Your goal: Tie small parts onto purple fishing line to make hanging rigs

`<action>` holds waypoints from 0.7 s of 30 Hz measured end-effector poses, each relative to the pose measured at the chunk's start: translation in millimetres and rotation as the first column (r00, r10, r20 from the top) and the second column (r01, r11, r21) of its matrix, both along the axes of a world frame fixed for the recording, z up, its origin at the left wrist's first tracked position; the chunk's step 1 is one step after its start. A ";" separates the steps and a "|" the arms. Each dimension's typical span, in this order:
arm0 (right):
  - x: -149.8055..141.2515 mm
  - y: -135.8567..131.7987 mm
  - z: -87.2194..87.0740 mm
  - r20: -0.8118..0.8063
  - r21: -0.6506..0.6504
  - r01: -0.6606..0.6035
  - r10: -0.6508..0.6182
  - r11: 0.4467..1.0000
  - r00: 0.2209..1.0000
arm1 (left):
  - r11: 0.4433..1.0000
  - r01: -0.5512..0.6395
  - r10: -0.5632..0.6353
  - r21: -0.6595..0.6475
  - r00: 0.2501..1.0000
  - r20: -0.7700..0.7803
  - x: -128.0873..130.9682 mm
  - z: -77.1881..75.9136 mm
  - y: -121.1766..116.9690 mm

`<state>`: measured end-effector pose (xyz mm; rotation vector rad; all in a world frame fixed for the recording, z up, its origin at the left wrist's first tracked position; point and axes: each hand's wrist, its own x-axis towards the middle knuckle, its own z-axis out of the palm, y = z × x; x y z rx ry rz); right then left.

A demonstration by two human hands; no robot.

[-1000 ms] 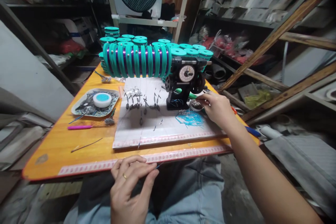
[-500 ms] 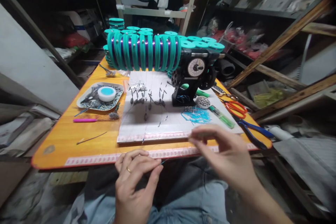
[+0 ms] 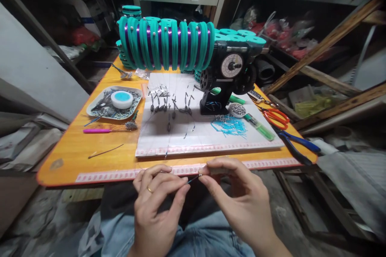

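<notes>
While the left hand [image 3: 159, 204] grips a thin blue piece [image 3: 193, 179] between thumb and fingertips, the right hand [image 3: 243, 198] pinches a small shiny bit [image 3: 200, 175] at its protruding end. Both items are at the near edge of the counter [image 3: 69, 156]. On the white board [image 3: 159, 138], a dish [image 3: 237, 115] of metal bits stands near loose blue strips [image 3: 231, 127].

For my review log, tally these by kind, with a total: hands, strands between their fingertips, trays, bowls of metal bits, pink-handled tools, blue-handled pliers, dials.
Left hand and right hand: 2
Strand: 1
Tray: 1
Bowl: 1
Pink-handled tool: 1
Pliers: 1
Dial: 1
Total: 8
</notes>
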<state>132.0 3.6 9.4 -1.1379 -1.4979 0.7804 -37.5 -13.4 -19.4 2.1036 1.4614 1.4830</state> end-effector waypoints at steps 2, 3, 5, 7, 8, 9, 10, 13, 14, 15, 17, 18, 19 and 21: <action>-1.0 -0.4 0.5 0.004 -0.007 -0.009 0.009 1.000 1.000 | 1.000 -0.002 0.002 -0.001 1.000 0.003 -0.2 -0.1 -0.6; -1.2 -0.5 0.7 0.009 -0.012 -0.011 0.011 1.000 1.000 | 1.000 -0.002 0.002 -0.004 1.000 0.004 -0.3 -0.1 -0.8; -1.2 -1.0 1.0 0.020 -0.017 -0.014 0.014 1.000 1.000 | 1.000 -0.002 0.002 -0.007 1.000 0.006 -0.3 -0.1 -1.0; -1.0 -1.6 1.4 0.030 -0.016 -0.015 0.015 1.000 0.999 | 1.000 0.000 0.000 -0.007 1.000 0.007 -0.1 0.0 -0.7; -0.9 -1.8 1.6 0.035 -0.017 -0.018 0.019 1.000 0.999 | 1.000 0.001 -0.001 -0.008 1.000 0.008 0.0 0.0 -0.4; -0.8 -1.8 1.9 0.040 -0.023 -0.025 0.026 0.999 0.999 | 1.000 0.002 -0.002 -0.005 1.000 0.009 0.0 -0.1 0.0; -0.8 -1.5 2.1 0.044 -0.037 -0.035 0.037 0.999 0.998 | 1.000 0.005 -0.005 -0.001 1.000 0.013 0.0 -0.2 0.4; -0.4 1.2 2.7 0.021 -0.134 -0.092 0.096 0.987 0.995 | 1.000 0.021 -0.022 0.021 0.999 0.033 -1.2 -1.0 1.9; 0.1 2.6 3.0 0.000 -0.168 -0.114 0.116 0.979 0.993 | 0.999 0.030 -0.031 0.028 0.999 0.040 -1.7 -1.3 2.3; 0.9 3.9 3.3 -0.022 -0.189 -0.133 0.132 0.973 0.991 | 0.999 0.040 -0.041 0.032 0.998 0.046 -2.3 -1.5 2.6; 3.6 6.0 4.6 -0.036 -0.180 -0.162 0.158 0.970 0.987 | 0.998 0.055 -0.057 0.034 0.997 0.058 -3.0 -1.3 3.0; 5.3 6.5 5.6 -0.016 -0.151 -0.167 0.167 0.974 0.986 | 0.998 0.061 -0.063 0.032 0.996 0.062 -3.1 -1.0 3.0; 7.1 6.5 6.7 0.020 -0.109 -0.168 0.171 0.980 0.985 | 0.997 0.065 -0.067 0.032 0.996 0.065 -3.0 -0.4 2.9; 9.8 5.6 8.8 0.114 -0.019 -0.165 0.166 0.986 0.980 | 0.996 0.078 -0.080 0.032 0.995 0.066 -2.6 1.7 2.3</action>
